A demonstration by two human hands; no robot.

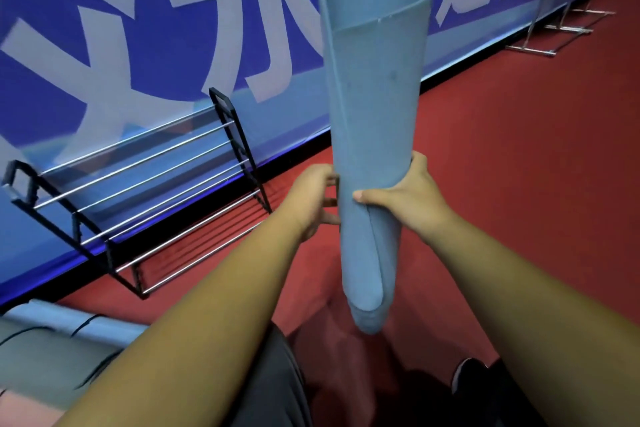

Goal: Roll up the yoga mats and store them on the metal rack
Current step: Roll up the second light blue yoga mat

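Blue foam mat (372, 114), loose upright cone; left hand (311, 199), right hand (410, 196) grip it; chrome-barred rack (138, 192) near.

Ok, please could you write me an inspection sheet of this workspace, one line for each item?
Surface: red floor, running along the wall.
Job's things: yoga mat, blue-grey, loosely rolled, held roughly upright with its top end flaring; metal rack stands against the wall, left of it.
Clutter: pale mat lies at lower left.
Hands: left hand and right hand both grip the yoga mat's lower half, fingers curled round it.
Cables: thin black cords across the pale mat; their purpose cannot be told.
Surroundings: blue wall banner with white characters; second rack far right.
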